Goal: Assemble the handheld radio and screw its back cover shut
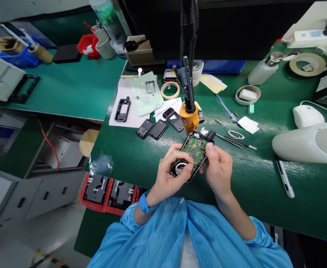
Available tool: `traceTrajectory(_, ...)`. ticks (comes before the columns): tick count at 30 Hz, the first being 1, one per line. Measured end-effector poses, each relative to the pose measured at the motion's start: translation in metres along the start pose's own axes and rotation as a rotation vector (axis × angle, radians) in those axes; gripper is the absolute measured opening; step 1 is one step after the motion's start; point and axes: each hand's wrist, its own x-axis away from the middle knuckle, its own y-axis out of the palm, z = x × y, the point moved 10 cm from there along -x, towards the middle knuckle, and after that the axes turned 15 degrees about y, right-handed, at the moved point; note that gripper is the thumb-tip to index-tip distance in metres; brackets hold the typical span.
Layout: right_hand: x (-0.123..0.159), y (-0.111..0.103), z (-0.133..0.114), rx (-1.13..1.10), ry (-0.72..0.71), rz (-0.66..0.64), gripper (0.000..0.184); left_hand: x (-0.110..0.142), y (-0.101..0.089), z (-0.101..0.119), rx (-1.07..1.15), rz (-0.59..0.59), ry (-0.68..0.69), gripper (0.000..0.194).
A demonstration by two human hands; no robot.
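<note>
Both my hands hold one opened black handheld device [193,153] just above the green mat, its green circuit board facing up. My left hand [171,172] wraps the lower end, thumb pressed near a round silver part. My right hand [217,167] grips the right edge, thumb on the top right corner. An orange electric screwdriver [189,117] hangs on a black cable right behind the device.
Black device shells and covers [152,128] lie to the left on the green mat [141,156], a black housing [122,109] on white paper. Tweezers [236,141], tape rolls [170,89], a white bottle [261,70] and a white lamp base [308,143] sit right. Red trays [107,191] below the edge.
</note>
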Motion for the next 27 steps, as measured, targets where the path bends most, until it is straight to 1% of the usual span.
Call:
traceTrajectory(1, 0.0, 0.0, 0.0, 0.004, 0.001, 0.0, 0.074, 0.001, 0.0, -0.003, 0.045, 0.019, -0.026, 0.015)
traceTrajectory(2, 0.001, -0.001, -0.001, 0.009, 0.002, 0.002, 0.074, 0.003, 0.001, -0.006, 0.102, 0.042, -0.06, 0.021)
traceTrajectory(4, 0.002, -0.001, -0.002, 0.026, 0.0, 0.01, 0.074, 0.008, 0.005, -0.013, 0.235, 0.073, -0.147, 0.044)
traceTrajectory(5, 0.002, -0.002, -0.003, 0.037, -0.004, 0.014, 0.074, 0.01, 0.008, -0.017, 0.292, 0.078, -0.194, 0.052)
traceTrajectory(7, 0.002, -0.001, -0.005, 0.061, -0.013, 0.018, 0.075, 0.014, 0.013, -0.022, 0.362, 0.081, -0.263, 0.06)
traceTrajectory(12, 0.003, 0.001, -0.009, 0.101, -0.039, 0.016, 0.075, 0.017, 0.014, -0.028, 0.416, 0.105, -0.318, 0.068)
traceTrajectory(15, 0.004, 0.0, -0.009, 0.108, -0.051, 0.015, 0.075, 0.017, 0.014, -0.027, 0.416, 0.103, -0.325, 0.069)
traceTrajectory(20, 0.004, -0.001, -0.009, 0.108, -0.053, 0.019, 0.077, 0.015, 0.012, -0.018, 0.346, 0.067, -0.286, 0.061)
traceTrajectory(23, 0.003, -0.002, -0.009, 0.108, -0.047, 0.019, 0.077, 0.013, 0.013, -0.013, 0.323, 0.039, -0.252, 0.063)
traceTrajectory(27, 0.004, -0.002, -0.009, 0.111, -0.039, 0.02, 0.077, 0.012, 0.013, -0.014, 0.297, 0.018, -0.251, 0.065)
